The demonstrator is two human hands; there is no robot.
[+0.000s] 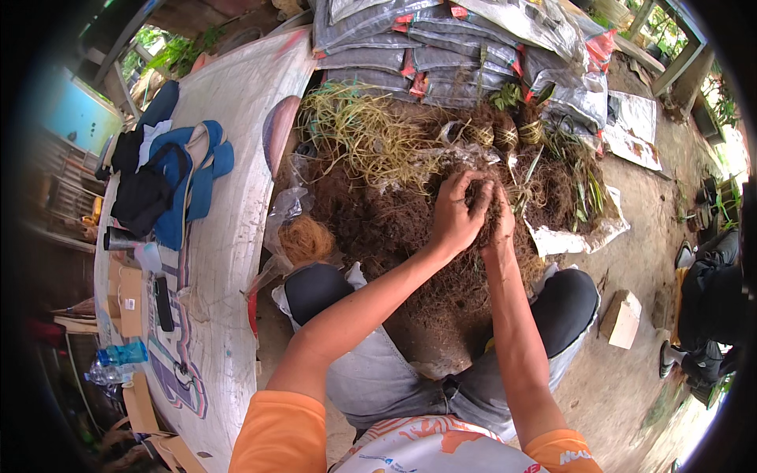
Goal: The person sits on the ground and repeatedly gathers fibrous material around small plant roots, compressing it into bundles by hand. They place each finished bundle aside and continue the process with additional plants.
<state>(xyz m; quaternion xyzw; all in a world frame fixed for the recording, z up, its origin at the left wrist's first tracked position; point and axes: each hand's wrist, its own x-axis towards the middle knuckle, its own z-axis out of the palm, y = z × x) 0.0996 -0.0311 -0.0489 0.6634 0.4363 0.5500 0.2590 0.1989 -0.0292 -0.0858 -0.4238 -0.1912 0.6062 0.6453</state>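
My left hand (pixel 460 210) and my right hand (pixel 502 217) are cupped together around a clump of dark soil and fibrous roots (pixel 475 190). Fingers cover much of the clump, and soil clings to both hands. Beneath them spreads a heap of brown soil and roots (pixel 390 227). Just beyond lies a loose pile of yellow-green dry strands (pixel 366 139). Several root balls bound with pale strips (pixel 505 135) stand in a row past my hands, some with green leaves. To their right, uprooted plants with matted roots (pixel 568 189) rest on a plastic sheet (pixel 582 239).
Stacked grey sacks (pixel 408 59) rise behind the heap. A ball of brown fibre (pixel 306 238) sits at its left. On the white table (pixel 230 284) are a blue bag (pixel 177 177), a phone (pixel 164 304) and bottles (pixel 121 353). A block (pixel 622 319) and another person's legs (pixel 707 295) are at right.
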